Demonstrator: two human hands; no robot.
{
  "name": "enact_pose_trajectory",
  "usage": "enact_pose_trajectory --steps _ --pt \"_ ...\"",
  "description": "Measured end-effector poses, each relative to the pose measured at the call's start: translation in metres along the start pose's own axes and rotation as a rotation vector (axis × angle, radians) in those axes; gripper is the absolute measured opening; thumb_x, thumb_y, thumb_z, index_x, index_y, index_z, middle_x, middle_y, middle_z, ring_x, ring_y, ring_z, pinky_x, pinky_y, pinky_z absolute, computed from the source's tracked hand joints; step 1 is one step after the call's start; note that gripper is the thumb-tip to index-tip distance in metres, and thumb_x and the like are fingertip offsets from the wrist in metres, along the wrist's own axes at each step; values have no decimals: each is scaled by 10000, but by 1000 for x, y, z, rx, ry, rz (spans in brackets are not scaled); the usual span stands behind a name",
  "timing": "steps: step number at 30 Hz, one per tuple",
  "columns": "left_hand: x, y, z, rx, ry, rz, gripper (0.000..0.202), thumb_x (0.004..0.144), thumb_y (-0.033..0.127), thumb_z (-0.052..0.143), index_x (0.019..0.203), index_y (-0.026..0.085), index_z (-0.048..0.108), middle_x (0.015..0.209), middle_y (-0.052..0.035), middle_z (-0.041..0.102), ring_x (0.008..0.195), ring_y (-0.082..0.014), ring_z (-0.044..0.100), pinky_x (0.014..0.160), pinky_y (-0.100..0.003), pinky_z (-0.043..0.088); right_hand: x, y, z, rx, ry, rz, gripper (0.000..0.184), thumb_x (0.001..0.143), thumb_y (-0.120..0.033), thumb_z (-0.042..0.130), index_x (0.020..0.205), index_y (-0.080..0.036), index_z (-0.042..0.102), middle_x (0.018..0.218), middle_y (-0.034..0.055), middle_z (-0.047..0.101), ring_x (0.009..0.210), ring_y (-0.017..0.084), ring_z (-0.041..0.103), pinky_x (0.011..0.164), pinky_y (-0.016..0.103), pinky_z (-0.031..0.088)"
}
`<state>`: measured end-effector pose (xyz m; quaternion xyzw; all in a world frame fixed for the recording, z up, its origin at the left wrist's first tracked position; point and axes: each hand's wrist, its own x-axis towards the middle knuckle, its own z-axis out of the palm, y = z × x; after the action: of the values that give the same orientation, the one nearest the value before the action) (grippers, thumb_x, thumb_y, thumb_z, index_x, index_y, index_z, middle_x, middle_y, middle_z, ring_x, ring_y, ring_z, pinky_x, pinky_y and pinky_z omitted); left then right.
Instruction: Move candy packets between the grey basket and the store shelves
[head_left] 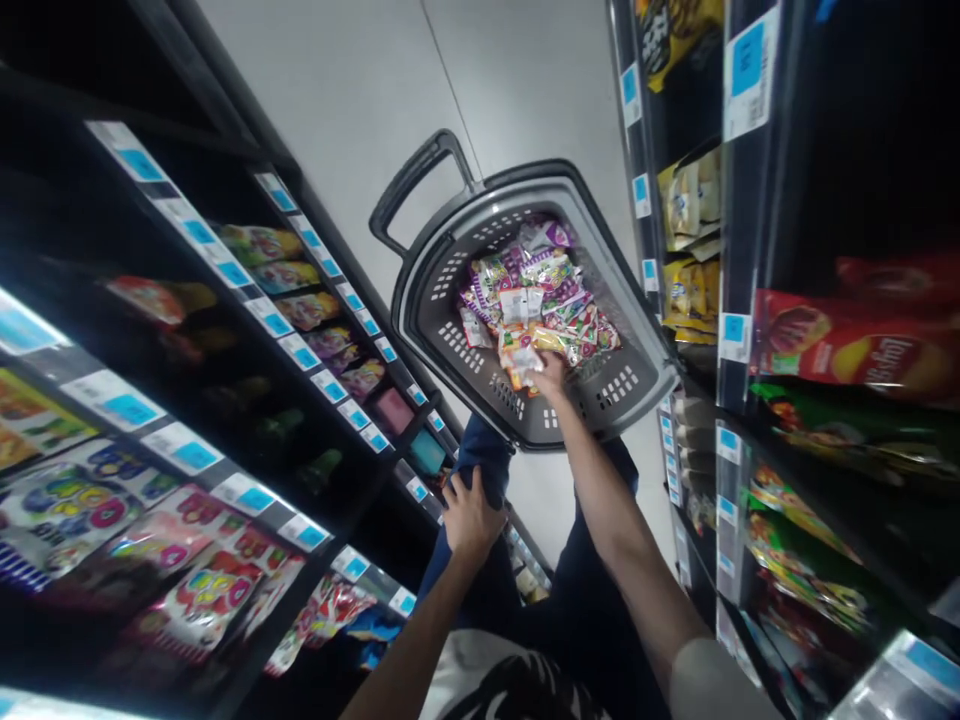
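Observation:
A grey shopping basket (652,398) stands on the floor in front of my knees. Colourful candy packets (551,270), mostly purple and white, lie heaped inside it. My right hand (550,375) reaches over the near rim, its fingers closed on an orange and white candy packet (521,352) at the near side of the heap. The packet's lower end is partly covered by my fingers. My left hand (472,513) rests on my left knee with the fingers spread, holding nothing.
Dark shelves with blue and white price tags (300,350) flank the aisle on the left, stocked with candy bags (206,600). To the right, shelves hold red chip bags (862,340) and yellow packets (690,290). The basket's raised handle (416,175) leans outward over the grey floor (525,80).

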<state>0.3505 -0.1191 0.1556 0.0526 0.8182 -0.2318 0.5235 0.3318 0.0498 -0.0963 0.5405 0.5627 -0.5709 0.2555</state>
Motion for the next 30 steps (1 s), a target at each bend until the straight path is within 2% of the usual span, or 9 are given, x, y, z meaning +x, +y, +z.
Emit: enact_pose_trajectory --steps 4,7,9,11,14,18,21,25,30 --pt "2 0 -7 17 27 17 748 800 429 682 1480 204 465 1314 -187 456 1158 -361 483 834 -425 527 -32 19 -34 72 -117 -15 405 690 -221 728 1086 -133 718 954 40 746 849 209 693 752 290 571" --pt "4 0 -9 20 37 20 751 794 448 691 1472 209 474 1313 -180 458 1145 -360 486 828 -425 525 -21 28 -59 55 -60 0 388 621 -179 769 1006 -136 743 1086 71 726 1001 231 674 883 331 555" --pt "4 0 -9 24 44 13 759 788 457 698 1470 207 477 1316 -179 457 1146 -362 487 829 -427 524 -4 29 -65 30 10 12 342 564 -135 790 903 -138 748 1195 88 688 1140 246 620 1005 347 496" --pt "4 0 -10 31 46 7 752 790 453 698 1467 205 483 1314 -180 459 1147 -363 489 836 -430 522 13 26 -61 16 53 31 297 558 -128 795 850 -143 744 1165 89 695 1149 250 611 1041 355 466" --pt "4 1 -11 33 44 8 736 796 447 693 1461 205 491 1314 -182 460 1146 -360 492 840 -429 521 23 15 -42 27 76 66 238 602 -179 803 830 -144 742 951 80 729 1027 264 651 994 383 489" --pt "3 2 -9 25 62 13 741 796 475 698 1456 208 494 1308 -182 460 1137 -364 492 828 -436 525 10 1 -14 140 64 43 264 586 -204 817 827 -141 730 914 73 735 1013 270 650 961 370 507" --pt "1 2 -5 27 91 19 730 794 469 704 1445 206 502 1287 -179 470 1122 -363 497 816 -439 529 -3 0 -2 292 17 11 347 598 -244 803 922 -146 724 939 41 743 959 233 663 887 325 545" --pt "-2 0 1 29 145 36 670 812 442 687 1420 211 526 1300 -174 475 1114 -361 502 805 -442 536 -12 7 -6 515 -30 38 393 664 -335 749 1005 -153 676 956 46 737 874 202 686 785 302 575" --pt "-4 -6 7 11 151 56 687 810 440 694 1433 211 520 1334 -178 473 1135 -362 496 776 -422 549 -32 23 -29 705 -138 83 377 680 -405 688 988 -198 624 970 59 726 895 212 701 754 305 592"
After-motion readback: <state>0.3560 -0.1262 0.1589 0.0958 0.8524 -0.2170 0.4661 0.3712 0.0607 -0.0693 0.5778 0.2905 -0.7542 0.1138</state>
